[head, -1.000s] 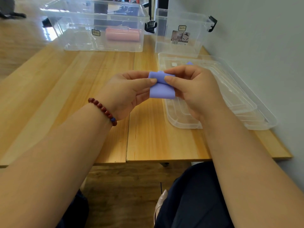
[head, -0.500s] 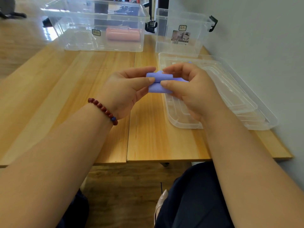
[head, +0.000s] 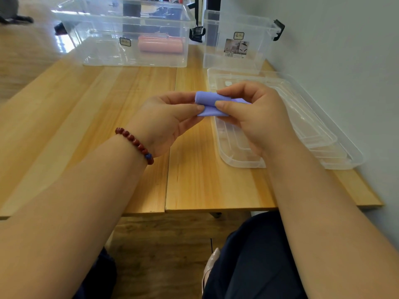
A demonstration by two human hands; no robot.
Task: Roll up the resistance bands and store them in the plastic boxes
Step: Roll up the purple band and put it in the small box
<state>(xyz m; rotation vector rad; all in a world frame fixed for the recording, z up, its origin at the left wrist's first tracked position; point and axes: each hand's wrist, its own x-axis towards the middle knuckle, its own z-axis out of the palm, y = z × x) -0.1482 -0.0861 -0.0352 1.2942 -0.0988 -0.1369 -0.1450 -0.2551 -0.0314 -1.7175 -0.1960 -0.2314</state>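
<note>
Purple resistance band: partly rolled, held in the air above the worktop, between both hands; left hand: thumb and fingers curled, pinching the roll's left end; right hand: thumb and forefinger pinching the roll's near right side, with a loose tail showing behind its fingers; beaded bracelet on the left wrist; clear lids, apparently two stacked, lying on the worktop below the right hand; large clear box at the far edge, open, holding one pink rolled band; small clear box just to its right, open.

Risk, as judged: the coil looks loose; if either pinch slackens it may unwind; an unevenly fed tail may skew the roll; dropped into a box untucked, it may spring open.
</note>
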